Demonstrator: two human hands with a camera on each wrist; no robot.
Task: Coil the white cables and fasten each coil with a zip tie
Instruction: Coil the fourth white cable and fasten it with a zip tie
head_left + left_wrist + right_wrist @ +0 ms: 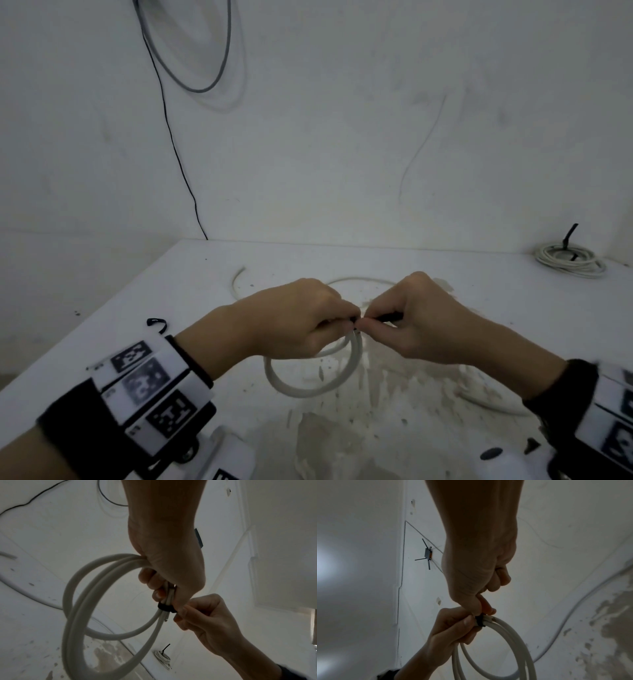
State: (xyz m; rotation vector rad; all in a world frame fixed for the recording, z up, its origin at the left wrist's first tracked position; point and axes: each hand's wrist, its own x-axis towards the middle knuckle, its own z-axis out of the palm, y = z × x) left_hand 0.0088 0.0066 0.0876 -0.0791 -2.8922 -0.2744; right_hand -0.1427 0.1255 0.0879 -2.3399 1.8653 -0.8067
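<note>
A white cable coil (342,377) hangs above the table's middle, its loops bunched in my left hand (301,318). A black zip tie (165,607) wraps round the bunched strands just past my left fingers. My right hand (411,322) pinches the tie's black tail (387,318) beside the left hand's fingertips. In the left wrist view the coil (82,615) dangles in a few loops. The right wrist view shows the tie (479,621) tight on the coil (513,642), with my left hand (453,626) gripping the strands.
A finished coil (570,262) with a black tie lies at the table's far right corner. A loose white cable (359,281) loops behind my hands. A spare black zip tie (157,323) rests left of my left wrist. Wires hang on the wall (191,51).
</note>
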